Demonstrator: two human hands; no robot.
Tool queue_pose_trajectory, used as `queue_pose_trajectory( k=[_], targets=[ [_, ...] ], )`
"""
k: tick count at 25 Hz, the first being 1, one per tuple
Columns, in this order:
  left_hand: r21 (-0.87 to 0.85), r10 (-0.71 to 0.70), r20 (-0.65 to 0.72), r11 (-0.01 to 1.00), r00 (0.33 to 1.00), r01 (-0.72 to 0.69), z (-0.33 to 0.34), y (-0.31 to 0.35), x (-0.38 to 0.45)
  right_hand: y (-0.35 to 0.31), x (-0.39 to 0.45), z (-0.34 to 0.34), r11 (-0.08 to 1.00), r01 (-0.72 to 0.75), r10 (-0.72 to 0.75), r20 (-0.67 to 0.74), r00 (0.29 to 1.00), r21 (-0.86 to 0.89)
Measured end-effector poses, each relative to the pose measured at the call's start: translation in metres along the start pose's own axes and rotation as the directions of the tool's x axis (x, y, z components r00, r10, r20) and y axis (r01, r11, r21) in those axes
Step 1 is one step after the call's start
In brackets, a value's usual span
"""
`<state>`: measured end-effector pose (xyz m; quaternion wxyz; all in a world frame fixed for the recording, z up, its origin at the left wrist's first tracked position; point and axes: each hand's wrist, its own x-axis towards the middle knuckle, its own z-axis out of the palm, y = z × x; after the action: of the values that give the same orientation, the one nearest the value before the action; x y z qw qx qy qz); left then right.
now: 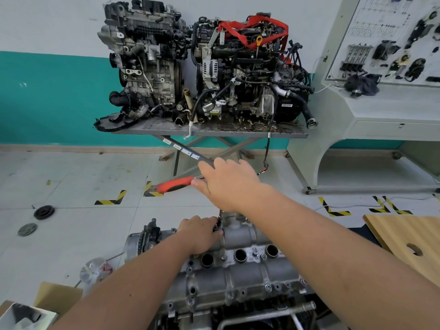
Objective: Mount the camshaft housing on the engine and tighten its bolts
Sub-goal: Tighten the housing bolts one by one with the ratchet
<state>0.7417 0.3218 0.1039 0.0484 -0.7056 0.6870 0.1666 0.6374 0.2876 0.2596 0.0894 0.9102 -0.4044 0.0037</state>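
Observation:
The silver camshaft housing (pixel 238 272) lies on top of the engine (pixel 238 310) in front of me, with three round plug holes and several bolts along its edges. My right hand (pixel 226 184) grips the head end of a ratchet wrench with a red and black handle (pixel 175 184) that sticks out to the left. A thin extension bar (pixel 221 216) runs down from under that hand to the far edge of the housing. My left hand (pixel 202 232) pinches the socket at the bar's lower end. The bolt under the socket is hidden.
Two engines stand on a grey lift table (pixel 209 131) against the wall ahead. A white training panel stand (pixel 371 91) fills the right. A wooden board (pixel 409 241) lies at right, cardboard boxes (pixel 57 298) at lower left, a plastic bag (pixel 95 270) and two round parts (pixel 44 212) on the floor.

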Motion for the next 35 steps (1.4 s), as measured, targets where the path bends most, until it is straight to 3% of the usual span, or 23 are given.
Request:
queue_pose_trajectory(
  k=[2, 4, 5, 6, 8, 9, 10, 12, 14, 17, 19, 20, 21, 23, 24, 26, 27, 29, 31, 35],
  targets=[
    [0.003, 0.006, 0.008, 1.0, 1.0, -0.006, -0.002, 0.0, -0.001, 0.002, 0.002, -0.004, 0.998, -0.01, 0.012, -0.03, 0.999, 0.066],
    [-0.006, 0.009, 0.012, 1.0, 1.0, -0.009, -0.002, 0.001, -0.001, 0.004, 0.004, -0.005, 0.909, -0.159, 0.155, 0.041, 0.987, 0.385],
    [-0.008, 0.008, 0.014, 1.0, 1.0, -0.008, -0.002, 0.001, -0.001, 0.004, 0.006, -0.003, 0.73, -0.275, 0.238, 0.144, 0.961, 0.625],
    [-0.01, 0.008, 0.011, 1.0, 1.0, -0.007, -0.002, 0.001, -0.002, 0.003, 0.006, -0.002, 0.437, -0.364, 0.274, 0.264, 0.925, 0.822],
    [-0.011, 0.007, 0.006, 1.0, 1.0, -0.007, -0.002, 0.001, -0.002, -0.003, 0.001, 0.001, -0.221, -0.376, 0.256, 0.426, 0.868, 0.9],
    [-0.011, 0.01, 0.004, 1.0, 1.0, -0.01, -0.002, 0.001, -0.002, -0.005, -0.001, 0.006, -0.46, -0.288, 0.256, 0.436, 0.862, 0.84],
    [-0.013, 0.009, 0.004, 1.0, 1.0, -0.009, -0.003, 0.001, -0.002, -0.006, -0.002, 0.012, -0.62, -0.186, 0.278, 0.435, 0.856, 0.762],
    [-0.022, 0.01, 0.013, 1.0, 1.0, -0.01, -0.003, 0.0, -0.001, -0.006, -0.005, 0.024, -0.752, -0.04, 0.327, 0.424, 0.844, 0.658],
    [-0.023, 0.011, 0.023, 1.0, 1.0, -0.01, -0.004, 0.001, -0.001, -0.007, -0.011, 0.034, -0.694, 0.009, 0.395, 0.37, 0.841, 0.72],
    [-0.028, 0.001, 0.033, 1.0, 0.999, 0.0, -0.004, 0.001, -0.003, -0.014, -0.022, 0.048, -0.318, -0.067, 0.461, 0.216, 0.861, 0.946],
    [-0.022, -0.009, 0.052, 1.0, 0.999, 0.01, -0.007, 0.003, -0.005, -0.023, -0.029, 0.054, -0.116, -0.018, 0.456, 0.07, 0.887, 0.993],
    [-0.018, -0.02, 0.063, 1.0, 0.998, 0.021, -0.007, 0.004, -0.005, -0.024, -0.032, 0.06, 0.026, 0.071, 0.457, -0.075, 0.886, 0.997],
    [0.01, -0.022, 0.071, 1.0, 0.997, 0.022, -0.008, 0.006, -0.006, -0.024, -0.033, 0.065, 0.237, 0.196, 0.445, -0.285, 0.849, 0.952],
    [-0.007, -0.01, 0.05, 1.0, 0.999, 0.01, -0.008, 0.007, -0.008, -0.019, -0.032, 0.072, 0.705, 0.316, 0.28, -0.659, 0.698, 0.635],
    [-0.062, 0.007, 0.004, 0.998, 1.0, -0.007, -0.005, 0.005, -0.006, -0.015, -0.029, 0.071, 0.848, 0.282, 0.167, -0.731, 0.662, 0.448],
    [-0.193, 0.067, -0.102, 0.977, 0.992, -0.086, -0.003, 0.003, -0.007, -0.014, -0.026, 0.058, 0.948, 0.189, 0.035, -0.673, 0.739, 0.256],
    [-0.165, 0.102, -0.127, 0.979, 0.987, -0.122, -0.004, 0.003, -0.008, -0.015, -0.024, 0.048, 0.974, 0.139, -0.008, -0.587, 0.81, 0.179],
    [0.013, 0.072, -0.023, 0.997, 0.997, -0.072, -0.008, 0.006, -0.01, -0.019, -0.022, 0.03, 0.998, 0.051, -0.029, -0.389, 0.921, 0.046],
    [0.016, -0.002, 0.037, 1.0, 0.999, 0.001, -0.007, 0.005, -0.007, -0.022, -0.017, 0.018, 1.0, -0.018, 0.017, -0.233, 0.972, -0.004],
    [-0.012, -0.008, 0.001, 1.0, 1.0, 0.008, -0.004, 0.003, -0.005, -0.009, -0.008, 0.006, 1.0, -0.014, 0.013, -0.052, 0.999, -0.021]
  ],
)
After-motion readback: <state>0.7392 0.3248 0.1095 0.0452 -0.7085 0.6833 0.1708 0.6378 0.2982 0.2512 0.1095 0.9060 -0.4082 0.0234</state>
